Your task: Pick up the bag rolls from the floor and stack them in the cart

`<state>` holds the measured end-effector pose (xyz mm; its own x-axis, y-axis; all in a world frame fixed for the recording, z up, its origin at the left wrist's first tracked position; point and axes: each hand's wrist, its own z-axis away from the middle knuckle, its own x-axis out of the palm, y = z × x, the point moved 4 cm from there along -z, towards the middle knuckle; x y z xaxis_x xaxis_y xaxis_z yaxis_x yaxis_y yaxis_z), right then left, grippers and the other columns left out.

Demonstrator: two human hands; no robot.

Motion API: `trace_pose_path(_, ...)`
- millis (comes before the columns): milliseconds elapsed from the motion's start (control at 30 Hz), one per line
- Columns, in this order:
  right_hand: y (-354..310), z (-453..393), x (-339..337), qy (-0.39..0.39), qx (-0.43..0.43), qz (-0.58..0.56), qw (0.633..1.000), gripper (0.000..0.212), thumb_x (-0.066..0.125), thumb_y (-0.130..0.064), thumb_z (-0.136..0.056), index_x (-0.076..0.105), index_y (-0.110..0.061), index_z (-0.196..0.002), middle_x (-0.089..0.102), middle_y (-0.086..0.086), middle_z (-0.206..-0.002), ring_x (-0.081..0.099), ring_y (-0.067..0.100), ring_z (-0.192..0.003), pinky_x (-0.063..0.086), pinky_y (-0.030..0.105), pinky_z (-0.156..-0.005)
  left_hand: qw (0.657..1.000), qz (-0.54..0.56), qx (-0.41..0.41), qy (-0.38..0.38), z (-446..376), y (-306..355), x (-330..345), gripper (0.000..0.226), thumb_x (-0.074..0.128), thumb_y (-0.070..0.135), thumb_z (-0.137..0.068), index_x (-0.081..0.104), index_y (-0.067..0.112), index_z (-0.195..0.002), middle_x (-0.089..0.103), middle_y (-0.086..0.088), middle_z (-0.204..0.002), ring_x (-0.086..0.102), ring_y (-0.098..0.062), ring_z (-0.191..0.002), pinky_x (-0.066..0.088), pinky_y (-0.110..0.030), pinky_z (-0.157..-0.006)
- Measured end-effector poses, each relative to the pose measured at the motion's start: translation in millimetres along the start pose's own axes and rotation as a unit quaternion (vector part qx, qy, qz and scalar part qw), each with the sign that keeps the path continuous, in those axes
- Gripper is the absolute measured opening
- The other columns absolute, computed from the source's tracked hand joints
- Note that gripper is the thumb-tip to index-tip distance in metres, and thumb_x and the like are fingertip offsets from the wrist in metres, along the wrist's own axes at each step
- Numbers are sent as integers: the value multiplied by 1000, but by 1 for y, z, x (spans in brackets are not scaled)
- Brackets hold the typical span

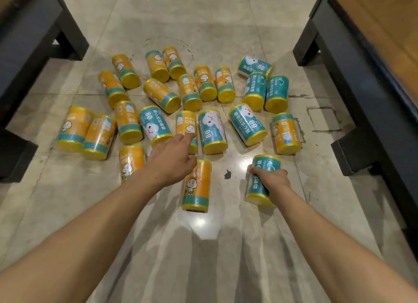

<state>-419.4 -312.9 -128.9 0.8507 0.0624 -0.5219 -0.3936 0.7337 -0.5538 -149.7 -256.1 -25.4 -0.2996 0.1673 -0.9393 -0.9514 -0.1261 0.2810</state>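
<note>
Nearest the camera, two bare forearms are reaching out over the pale tiled floor [214, 246]. The right hand [272, 178] is wrapping its fingers round the middle of a teal bag roll [263, 180], which is lying on the tiles at the near right of the scatter. The left hand [172, 160] is stretching forward with fingers apart and loosely extended, the index finger touching or just above an orange roll [186, 126]; whether it is making contact cannot be told. Just beside that hand, an orange bag roll with a cartoon figure [197, 186] is lying lengthwise, and another orange roll [131, 161] is lying to its left.

These rolls are looking like tightly wound plastic in glossy wrap, so they are probably light and firm but somewhat slick, and being cylinders they are likely to roll away if nudged. Gripping round the mid-body, as the right hand is doing, seems the safest hold.

Farther out, about two dozen orange and teal rolls are lying scattered, many touching side by side, such as the teal pair [265, 92] toward the right. A small dark mark [227, 174] is showing on the tiles between the hands. Dark shelf bases are flanking the aisle on the left [40, 35] and right [352, 81]. The cart is not showing in view.
</note>
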Motion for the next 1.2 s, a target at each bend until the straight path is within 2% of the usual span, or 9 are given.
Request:
trace_pose_path(100,-3,8,-1,-50,-3,-86,995,106,90,-44,-38,43,-11,-126,65,16,-116,71,32,-91,62,47,-78,999,28,-16,-13,2,0,10,63,54,39,-97,31,21,-153,49,-7,-146,51,-29,-131,46,-44,-99)
trace_pose_path(233,-21,28,-5,-127,-37,-149,980,70,88,-25,-71,51,-9,-128,71,17,-108,72,26,-81,58,33,-58,993,83,-80,-22,6,-1,34,63,57,45,-95,34,21,-149,48,-8,-147,49,-30,-131,46,-46,-100)
trace_pose_path(400,-44,57,-20,-213,-59,-199,955,50,83,-24,-78,61,-13,-123,77,8,-91,74,20,-72,60,34,-60,946,192,-251,-75,16,3,88,94,67,66,-80,27,16,-149,46,-13,-143,49,-35,-130,46,-48,-101)
trace_pose_path(567,-60,86,-32,-275,-64,-234,930,24,76,-22,-85,65,-18,-106,78,2,-79,75,16,-67,62,36,-68,919,216,-324,-67,13,10,116,108,77,66,-70,23,17,-148,45,-11,-142,50,-34,-128,47,-46,-99)
trace_pose_path(767,-65,101,-41,-293,-78,-242,922,30,77,-23,-79,66,-20,-107,79,3,-85,75,17,-72,61,38,-73,892,310,-326,-42,6,13,116,85,82,49,-71,37,17,-137,55,-10,-128,57,-31,-113,50,-42,-93)
trace_pose_path(900,-68,105,-45,-293,-103,-244,919,28,76,-21,-81,66,-21,-107,79,2,-87,75,17,-73,62,35,-70,837,472,-277,-2,7,23,83,72,79,45,-71,48,25,-133,64,0,-118,65,-23,-100,57,-42,-89)
trace_pose_path(967,-75,112,-48,-294,-117,-240,918,37,77,-23,-76,66,-21,-111,79,3,-90,75,18,-76,62,36,-71,812,533,-239,1,8,30,51,61,79,37,-73,53,26,-127,68,-1,-114,69,-21,-96,59,-43,-86)
trace_pose_path(1100,-107,147,-64,-303,-128,-260,908,50,77,-25,-67,68,-18,-115,78,6,-101,75,18,-80,62,35,-68,762,616,-198,14,26,45,-42,43,78,26,-82,58,26,-119,73,-2,-106,74,-16,-86,59,-33,-69)
trace_pose_path(1200,-145,201,-93,-311,-135,-253,906,61,84,-23,-65,67,-14,-124,76,10,-112,74,22,-88,62,35,-69,750,638,-171,38,49,63,-135,35,77,22,-81,63,25,-113,77,-1,-97,75,-15,-81,60,-35,-71)
